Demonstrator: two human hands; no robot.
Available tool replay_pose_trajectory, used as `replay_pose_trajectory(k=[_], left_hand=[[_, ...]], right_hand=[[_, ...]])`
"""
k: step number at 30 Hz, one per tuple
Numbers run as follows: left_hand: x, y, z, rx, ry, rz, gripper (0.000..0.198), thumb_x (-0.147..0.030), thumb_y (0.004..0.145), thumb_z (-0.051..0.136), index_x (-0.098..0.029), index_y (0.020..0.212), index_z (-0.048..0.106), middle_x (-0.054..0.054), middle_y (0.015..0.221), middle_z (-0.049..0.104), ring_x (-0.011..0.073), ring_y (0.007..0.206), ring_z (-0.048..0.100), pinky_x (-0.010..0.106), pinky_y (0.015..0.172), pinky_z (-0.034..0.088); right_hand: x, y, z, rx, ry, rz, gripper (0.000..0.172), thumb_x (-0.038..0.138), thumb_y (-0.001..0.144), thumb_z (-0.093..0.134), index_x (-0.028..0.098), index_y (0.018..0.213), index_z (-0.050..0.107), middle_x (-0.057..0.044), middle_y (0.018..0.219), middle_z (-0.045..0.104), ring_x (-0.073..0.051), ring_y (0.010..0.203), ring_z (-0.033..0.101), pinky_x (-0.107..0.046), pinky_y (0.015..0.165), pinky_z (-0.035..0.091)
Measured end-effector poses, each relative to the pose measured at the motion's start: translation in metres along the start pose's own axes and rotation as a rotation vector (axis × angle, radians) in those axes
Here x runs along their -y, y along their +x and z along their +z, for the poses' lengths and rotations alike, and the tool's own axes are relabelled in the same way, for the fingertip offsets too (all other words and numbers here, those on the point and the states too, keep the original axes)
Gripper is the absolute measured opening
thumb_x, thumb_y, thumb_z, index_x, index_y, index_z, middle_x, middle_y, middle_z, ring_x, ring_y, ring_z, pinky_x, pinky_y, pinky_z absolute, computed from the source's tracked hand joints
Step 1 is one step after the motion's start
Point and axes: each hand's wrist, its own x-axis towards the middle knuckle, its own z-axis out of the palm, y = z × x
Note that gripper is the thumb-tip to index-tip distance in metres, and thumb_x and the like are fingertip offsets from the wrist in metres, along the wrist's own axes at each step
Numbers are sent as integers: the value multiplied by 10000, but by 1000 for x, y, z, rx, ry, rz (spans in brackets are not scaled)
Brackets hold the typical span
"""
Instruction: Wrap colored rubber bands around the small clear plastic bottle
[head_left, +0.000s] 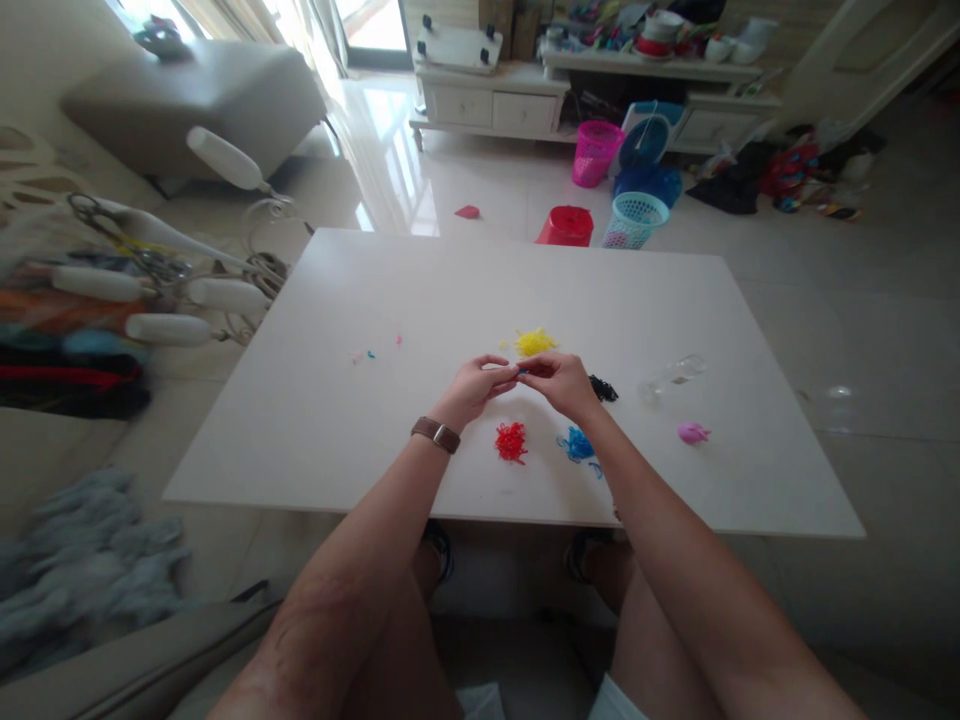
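Note:
Over the middle of a white table (360,420), my left hand (474,388) and my right hand (561,383) meet fingertip to fingertip. Both pinch a tiny blue piece (522,372) between them. Small heaps of loose bits lie around the hands: a yellow heap (535,342) just beyond, a red heap (511,441) and a blue heap (577,444) nearer me, and a black heap (604,389) beside my right hand. A brown strap (436,434) circles my left wrist.
A clear plastic container (673,376) and a pink piece (692,432) lie at the table's right. A few tiny coloured bits (371,353) sit left of centre. Plastic baskets (634,220) and a red tub (565,226) stand on the floor beyond; a cluttered rack (150,280) stands at left.

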Motion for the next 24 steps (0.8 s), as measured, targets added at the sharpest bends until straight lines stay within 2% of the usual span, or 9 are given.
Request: replay_pose_trajectory(k=[3, 8, 10, 13, 15, 18, 21, 24], left_hand=[[5, 0, 6, 18, 20, -30, 125, -87, 819, 789, -106, 877, 680, 102, 841, 759, 137, 800, 749, 316, 971, 587], [10, -2, 12, 63, 47, -40, 121, -105, 823, 781, -96, 927, 718, 129, 923, 776, 163, 884, 762, 315, 1010, 571], [8, -1, 9, 79, 97, -27, 148, -149, 836, 775, -113, 965, 710, 139, 1006, 779, 183, 919, 766, 319, 968, 586], [-1, 3, -4, 17, 193, 38, 154, -220, 849, 754, -137, 962, 691, 138, 1066, 770, 197, 897, 769, 312, 864, 600], [-10, 6, -20, -78, 261, 108, 132, -222, 839, 730, -138, 926, 676, 129, 1000, 768, 191, 827, 762, 308, 790, 593], [-25, 12, -55, -257, 345, 228, 108, -209, 804, 688, -140, 884, 665, 103, 917, 748, 172, 755, 730, 301, 732, 568], [-39, 18, -103, -533, 325, 315, 101, -207, 776, 643, -159, 864, 630, 69, 869, 712, 149, 728, 686, 273, 693, 536], [-48, 21, -157, -779, 288, 337, 125, -223, 800, 590, -177, 915, 577, 58, 893, 668, 142, 760, 647, 288, 738, 545]], right_hand=[[3, -4, -4, -61, -169, -41, 132, 338, 820, 780, 219, 862, 819, -46, 852, 796, -208, 801, 730, -320, 778, 556], [8, -6, -21, 28, -357, -43, 117, 244, 869, 704, 191, 854, 806, -44, 815, 780, -168, 746, 692, -268, 722, 505], [7, -7, -35, 94, -412, 30, 104, 209, 860, 695, 175, 841, 792, -37, 765, 764, -158, 713, 677, -259, 706, 492], [1, -13, -62, 295, -487, 248, 81, 154, 821, 698, 161, 812, 778, -25, 693, 742, -155, 666, 666, -246, 647, 474], [-5, -20, -79, 417, -535, 367, 77, 145, 797, 706, 160, 796, 781, -29, 702, 749, -161, 675, 673, -239, 620, 465], [-13, -31, -94, 496, -597, 429, 60, 175, 770, 739, 166, 787, 796, -35, 749, 771, -170, 716, 680, -239, 627, 463], [-20, -38, -98, 579, -619, 465, 78, 201, 762, 742, 174, 791, 809, -41, 793, 789, -185, 764, 692, -245, 657, 471], [-23, -40, -97, 646, -644, 502, 85, 201, 744, 739, 178, 784, 810, -48, 808, 793, -197, 781, 697, -251, 670, 474]])
